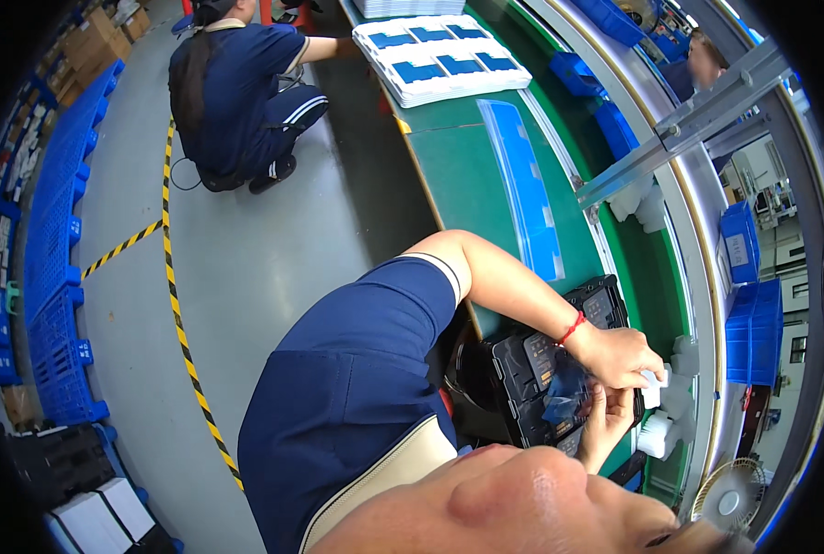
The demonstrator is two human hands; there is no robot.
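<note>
My left hand (620, 358), with a red cord at the wrist, reaches over a black moulded tray (514, 383). Its fingers are pinched together on a small white piece (653, 388). Just below it is my right hand (608, 423), fingers curled and thumb raised close to the left fingers. What the right hand grips, if anything, cannot be made out. Beside its thumb a crumpled clear bluish film (564, 399) lies over the tray. The tray has several dark recesses with flat parts in them, and my arms partly cover it.
White rounded pieces (654, 434) stand beyond the tray, along the bench rail. Farther up the green bench (458, 171) lie a blue strip (523, 189) and white trays (449, 78) of blue parts. A co-worker (236, 92) crouches at the bench's far end. A fan (729, 501) stands right.
</note>
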